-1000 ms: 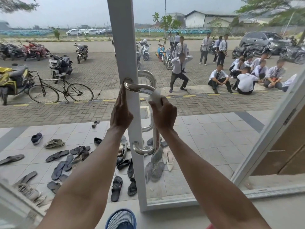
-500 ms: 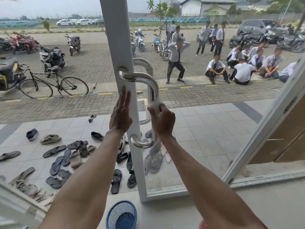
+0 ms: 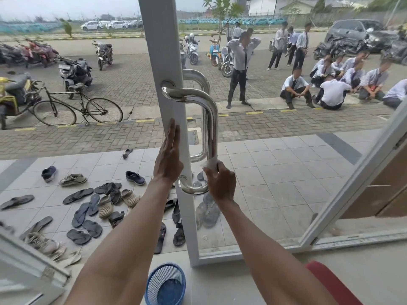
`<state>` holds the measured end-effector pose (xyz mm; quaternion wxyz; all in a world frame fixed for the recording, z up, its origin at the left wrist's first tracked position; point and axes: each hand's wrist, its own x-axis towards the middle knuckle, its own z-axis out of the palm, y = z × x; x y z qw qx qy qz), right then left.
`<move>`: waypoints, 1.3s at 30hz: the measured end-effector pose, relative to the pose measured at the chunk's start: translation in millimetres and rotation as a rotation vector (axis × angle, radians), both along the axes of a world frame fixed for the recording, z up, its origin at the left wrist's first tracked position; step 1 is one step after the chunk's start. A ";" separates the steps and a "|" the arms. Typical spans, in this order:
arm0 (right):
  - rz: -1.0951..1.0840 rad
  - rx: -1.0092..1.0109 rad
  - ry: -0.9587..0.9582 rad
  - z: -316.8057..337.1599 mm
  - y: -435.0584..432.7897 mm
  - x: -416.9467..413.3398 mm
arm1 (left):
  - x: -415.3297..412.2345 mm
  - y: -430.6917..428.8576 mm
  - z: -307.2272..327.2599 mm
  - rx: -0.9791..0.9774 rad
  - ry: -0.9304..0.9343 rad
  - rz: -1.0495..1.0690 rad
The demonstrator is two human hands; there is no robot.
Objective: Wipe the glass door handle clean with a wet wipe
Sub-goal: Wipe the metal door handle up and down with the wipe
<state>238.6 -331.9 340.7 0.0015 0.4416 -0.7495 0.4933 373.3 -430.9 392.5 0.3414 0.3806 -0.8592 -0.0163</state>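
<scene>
Low on handle (image 3: 211, 124), wipe-wrapped right hand (image 3: 220, 183)

I see open room inside the handle (image 3: 211, 126) loop above my right hand (image 3: 220, 183). At nine o'clock my left hand (image 3: 168, 159) lies flat on the door frame (image 3: 163, 51), blocking that side. A blue basket (image 3: 165, 285) sits at six o'clock.
</scene>
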 end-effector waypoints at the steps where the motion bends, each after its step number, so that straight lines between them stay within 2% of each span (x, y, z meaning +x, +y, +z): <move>1: -0.001 0.002 0.021 3.1 0.4 -2.2 | 0.6 0.4 -0.9 0.002 -0.004 0.001; 3: 0.001 -0.062 0.067 20.6 1.7 -5.4 | 1.4 -0.1 -3.6 0.000 -0.007 -0.011; 8: -0.021 -0.371 0.149 97.2 -13.3 -8.4 | -0.6 -2.2 -8.8 0.004 0.001 0.009; 12: 0.000 -0.412 0.118 89.8 -15.8 -5.5 | -4.8 -2.0 -12.9 0.020 0.015 0.021; 15: 0.005 -0.348 0.052 39.9 -9.4 0.2 | -7.3 -0.1 -18.4 0.040 0.016 0.031; 19: 0.006 -0.090 -0.053 -27.0 0.3 3.7 | -9.5 7.0 -22.9 0.089 0.012 0.038; 22: 0.046 0.036 -0.071 -39.7 5.8 -1.6 | -9.3 10.8 -22.4 0.088 0.012 0.040; 24: 0.059 -0.002 -0.058 -24.9 6.7 -3.0 | -8.1 11.5 -22.1 0.085 0.007 0.044; 28: 0.032 -0.351 -0.043 34.3 0.7 4.8 | -7.1 9.1 -22.9 0.076 0.007 0.043; 30: 0.026 -0.403 -0.035 46.9 -4.3 5.6 | -8.3 8.2 -24.0 0.074 0.011 0.046; 33: 0.042 -0.314 -0.108 24.1 -5.1 6.7 | -11.2 7.0 -27.9 0.069 0.027 0.049; 39: -0.013 0.012 -0.308 -65.7 9.1 17.8 | -14.4 6.5 -33.7 0.061 0.038 0.050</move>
